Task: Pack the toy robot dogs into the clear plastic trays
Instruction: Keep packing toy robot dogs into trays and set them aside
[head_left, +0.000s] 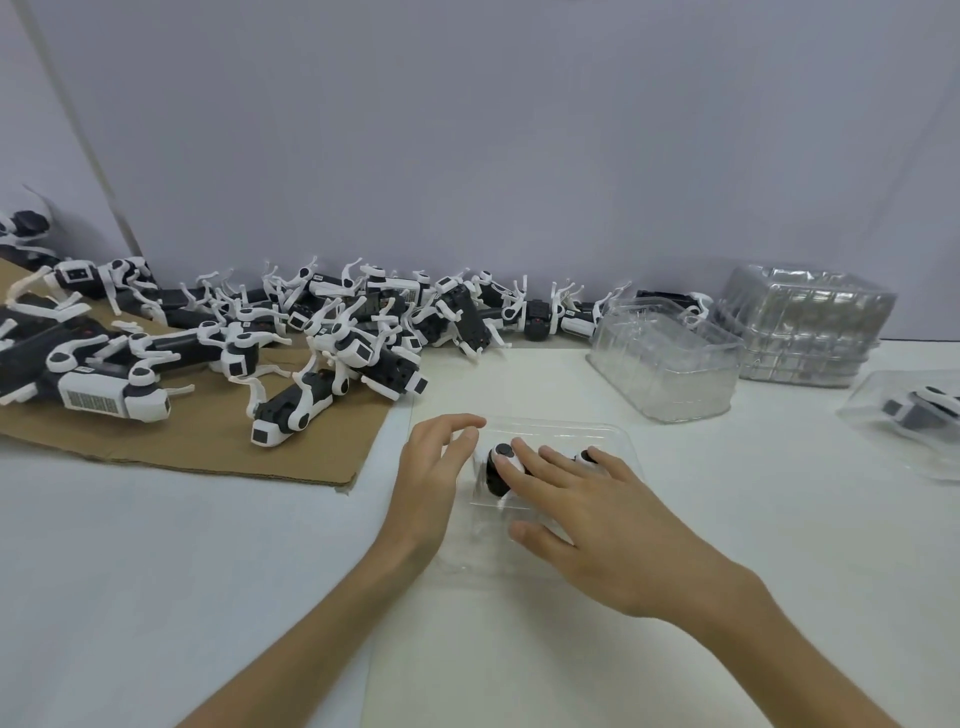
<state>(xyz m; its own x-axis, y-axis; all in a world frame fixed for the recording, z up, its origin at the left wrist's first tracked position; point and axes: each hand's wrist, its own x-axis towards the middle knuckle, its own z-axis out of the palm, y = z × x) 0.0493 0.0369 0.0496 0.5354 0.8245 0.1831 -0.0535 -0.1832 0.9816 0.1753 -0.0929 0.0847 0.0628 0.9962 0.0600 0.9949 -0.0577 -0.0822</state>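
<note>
A person's right hand (587, 525) lies flat, fingers straight and spread, on a black-and-white toy robot dog (500, 466) that sits in a shallow clear plastic tray (615, 439) at the centre of a white surface (156, 571). The thumb is stretched out to the side over the tray's near part. The hand covers most of the toy; only its left end and a small dark-and-white part between the fingers show.

The left hand (441, 467) is just beside the tray's left edge, its fingers loosely bent and apart, gripping nothing; the fingertips reach the tray's far left corner, though contact cannot be made out.

To the left, a heap of black-and-white toy robot dogs (337, 332) lies tangled, legs pointing in all directions, partly on a flat sheet of brown cardboard (208, 447) and partly along the foot of a pale grey wall (467, 156).

To the right of the heap, near the wall, a stack of clear plastic trays (670, 364) stands upside down, with a second, taller stack of clear trays (800, 327) just beyond it.

At the far right edge, another clear tray with a toy robot dog inside (914, 410) rests on the surface, well apart from the hands.
</note>
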